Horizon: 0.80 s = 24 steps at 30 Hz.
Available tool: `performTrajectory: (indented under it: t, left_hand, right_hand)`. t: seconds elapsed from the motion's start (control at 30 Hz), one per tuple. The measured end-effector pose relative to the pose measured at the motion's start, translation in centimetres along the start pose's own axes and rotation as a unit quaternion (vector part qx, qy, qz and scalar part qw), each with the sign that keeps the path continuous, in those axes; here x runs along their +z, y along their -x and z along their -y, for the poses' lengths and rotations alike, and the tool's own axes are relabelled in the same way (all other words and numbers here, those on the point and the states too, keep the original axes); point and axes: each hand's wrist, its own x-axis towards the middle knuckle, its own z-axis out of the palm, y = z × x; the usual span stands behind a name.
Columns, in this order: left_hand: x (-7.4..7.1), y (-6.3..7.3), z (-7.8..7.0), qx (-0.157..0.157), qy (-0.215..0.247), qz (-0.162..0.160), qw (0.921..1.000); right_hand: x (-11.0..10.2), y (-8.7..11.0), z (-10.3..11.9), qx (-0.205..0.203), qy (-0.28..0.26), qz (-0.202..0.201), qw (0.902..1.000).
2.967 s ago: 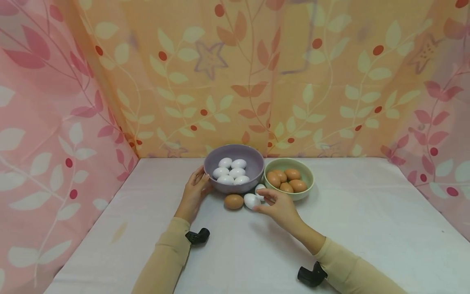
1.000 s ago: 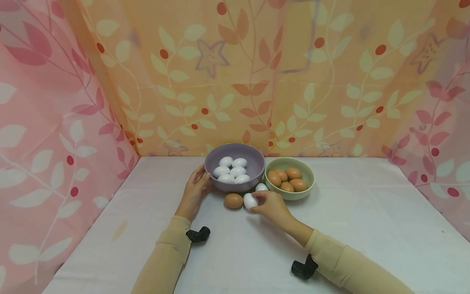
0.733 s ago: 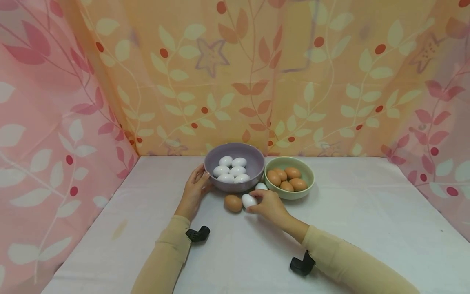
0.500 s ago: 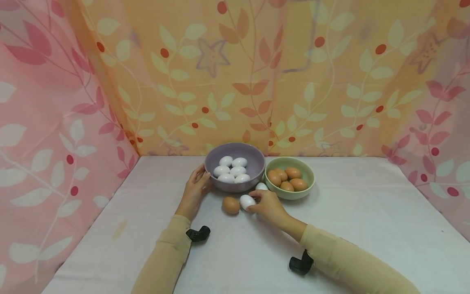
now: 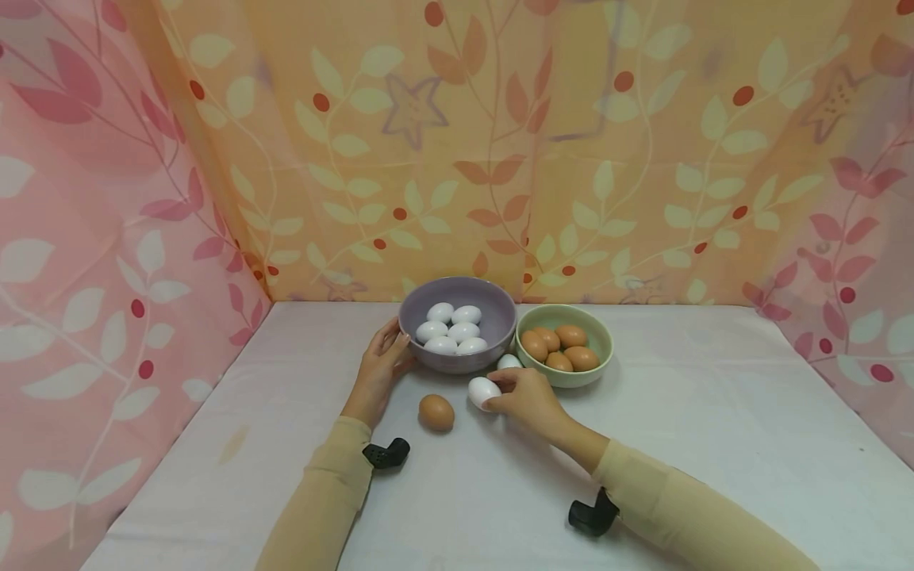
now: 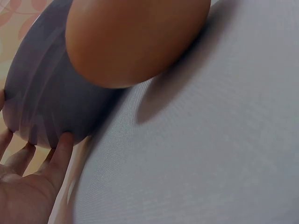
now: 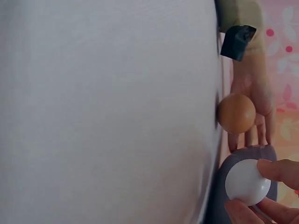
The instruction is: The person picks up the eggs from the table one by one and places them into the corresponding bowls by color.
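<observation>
In the head view my right hand pinches a white egg between thumb and fingers, in front of the purple bowl. The right wrist view shows this white egg in the fingertips. My left hand rests its spread fingers against the left side of the purple bowl, seen also in the left wrist view as the bowl. A loose brown egg lies on the table between the hands. Another white egg, partly hidden by the right hand, sits between the two bowls.
Several white eggs lie inside the purple bowl. Close on its right stands a pale green bowl holding several brown eggs. The white-covered table is backed by a patterned curtain.
My right hand moved in onto the front white egg and took hold of it. The loose brown egg rolled left and toward me, apart from the white egg. The left hand stayed at the bowl.
</observation>
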Motion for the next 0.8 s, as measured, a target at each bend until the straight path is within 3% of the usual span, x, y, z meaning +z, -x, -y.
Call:
performTrajectory:
  t: [0.37, 0.8]
  left_hand:
    - [0.1, 0.0, -0.1, 0.001, -0.002, -0.003, 1.0]
    - [0.1, -0.2, 0.0, -0.002, -0.001, -0.004, 1.0]
  right_hand:
    - [-1.5, 0.6, 1.7, 0.0, -0.024, 0.003, 0.9997]
    - [-3.3, -0.1, 3.2, -0.017, -0.032, 0.003, 0.9993]
